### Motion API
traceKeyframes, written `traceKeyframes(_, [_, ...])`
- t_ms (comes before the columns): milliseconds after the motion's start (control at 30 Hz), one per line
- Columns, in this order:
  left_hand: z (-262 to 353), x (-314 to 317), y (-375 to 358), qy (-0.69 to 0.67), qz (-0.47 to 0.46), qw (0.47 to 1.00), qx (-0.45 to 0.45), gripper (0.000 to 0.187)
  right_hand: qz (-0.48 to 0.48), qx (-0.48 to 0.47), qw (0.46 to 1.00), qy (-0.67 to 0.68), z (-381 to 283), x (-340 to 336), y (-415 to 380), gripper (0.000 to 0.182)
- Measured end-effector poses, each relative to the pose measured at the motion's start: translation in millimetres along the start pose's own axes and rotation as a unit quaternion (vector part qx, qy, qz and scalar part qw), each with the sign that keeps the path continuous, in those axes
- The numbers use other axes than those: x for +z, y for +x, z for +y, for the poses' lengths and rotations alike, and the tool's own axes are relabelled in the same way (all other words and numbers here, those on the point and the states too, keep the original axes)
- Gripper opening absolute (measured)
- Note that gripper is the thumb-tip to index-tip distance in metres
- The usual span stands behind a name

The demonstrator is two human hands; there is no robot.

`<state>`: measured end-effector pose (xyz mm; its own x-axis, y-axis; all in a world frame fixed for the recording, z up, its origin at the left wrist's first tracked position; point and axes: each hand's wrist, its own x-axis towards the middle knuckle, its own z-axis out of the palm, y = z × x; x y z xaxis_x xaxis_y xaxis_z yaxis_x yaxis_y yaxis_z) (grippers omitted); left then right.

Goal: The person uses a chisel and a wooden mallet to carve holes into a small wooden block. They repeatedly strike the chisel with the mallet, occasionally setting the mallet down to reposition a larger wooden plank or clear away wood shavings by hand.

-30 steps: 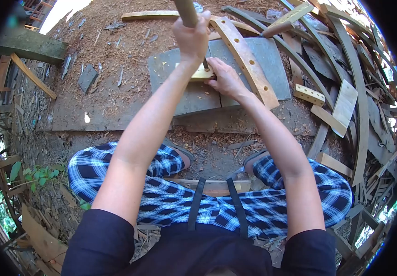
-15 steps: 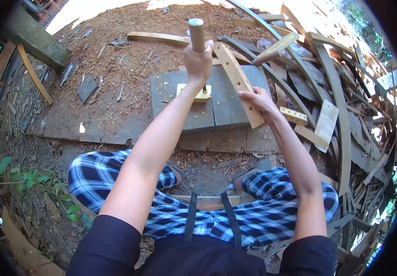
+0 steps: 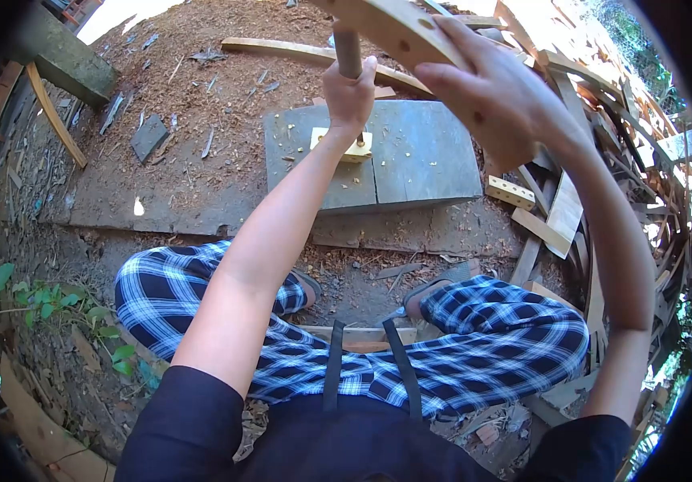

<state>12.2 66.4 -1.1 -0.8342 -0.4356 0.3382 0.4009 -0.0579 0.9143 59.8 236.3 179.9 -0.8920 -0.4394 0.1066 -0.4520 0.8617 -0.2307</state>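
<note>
My left hand (image 3: 350, 98) is wrapped around the handle of a chisel (image 3: 348, 55) held upright. Its blade comes down onto a small pale wooden block (image 3: 361, 151), partly covered by my wrist. Beneath the block is a broad grey wooden slab (image 3: 430, 157), scattered with chips and split by a dark seam. Up at the right, my right hand (image 3: 506, 88) grips a thick wooden bar (image 3: 406, 42) with several holes along it. In this view the bar's far end overlaps the top of the chisel handle.
Right of the slab lie a pale block with a row of holes (image 3: 510, 191) and a short offcut (image 3: 540, 228). Curved strips and scrap wood pile up on the right. A long wooden strip (image 3: 282, 50) lies behind on sawdust-covered ground. A concrete beam (image 3: 73, 60) stands at left.
My right hand has lifted the holed wooden bar from beside the slab up to the height of the chisel's top. My left hand keeps the chisel upright on the small block.
</note>
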Motion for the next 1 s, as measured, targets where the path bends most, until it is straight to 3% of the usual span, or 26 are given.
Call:
traceKeyframes(100, [1,0,-3,0.030,0.000,1.000,0.001,0.028,0.005,0.016,0.999,0.037,3,-9,-3,0.084])
traceKeyframes(167, [-2,0,-2,0.029,0.004,1.000,-0.002,0.028,-0.057,0.003,0.970,0.235,8,-3,-10,0.082])
traceKeyframes(200, [-4,0,-1,0.030,0.000,1.000,0.002,0.028,-0.061,0.003,0.970,0.236,13,9,-12,0.082])
traceKeyframes(267, [-4,0,1,0.012,0.002,1.000,0.021,0.028,0.013,0.091,0.977,0.193,31,53,-18,0.077])
traceKeyframes(333, [-1,0,0,0.019,-0.003,1.000,0.004,0.027,0.014,0.140,0.979,0.149,54,101,-28,0.077])
traceKeyframes(433, [0,1,-1,0.022,0.003,1.000,-0.008,0.025,-0.040,0.174,0.984,0.019,84,166,-44,0.075])
traceKeyframes(533, [0,-1,-1,0.031,0.002,0.999,0.007,0.025,-0.120,0.213,0.970,0.004,84,194,-50,0.072])
traceKeyframes(567, [-1,-1,-2,0.017,0.001,1.000,0.021,0.025,0.006,0.091,0.994,-0.066,78,199,-49,0.072])
traceKeyframes(600, [-2,-1,0,0.023,-0.004,1.000,0.017,0.025,0.135,-0.031,0.981,-0.134,74,202,-49,0.071])
traceKeyframes(700, [-3,-1,2,0.008,-0.015,1.000,0.014,0.025,0.114,-0.122,0.986,0.001,49,219,-27,0.080])
traceKeyframes(733, [-2,1,2,0.011,-0.021,1.000,0.010,0.025,0.079,-0.100,0.991,0.047,34,226,-20,0.086])
traceKeyframes(800, [4,0,5,-0.016,-0.017,0.999,-0.032,0.026,0.022,-0.061,0.986,0.155,21,247,-3,0.077])
traceKeyframes(867, [7,2,9,-0.017,-0.016,0.999,-0.047,0.026,-0.046,-0.047,0.982,0.179,21,256,7,0.062])
traceKeyframes(900, [5,1,13,-0.007,-0.025,0.998,-0.063,0.025,-0.026,-0.033,0.974,0.222,21,259,4,0.053])
traceKeyframes(1000, [9,3,21,-0.009,-0.029,0.993,-0.116,0.028,0.018,-0.032,0.970,0.242,18,261,-3,0.052])
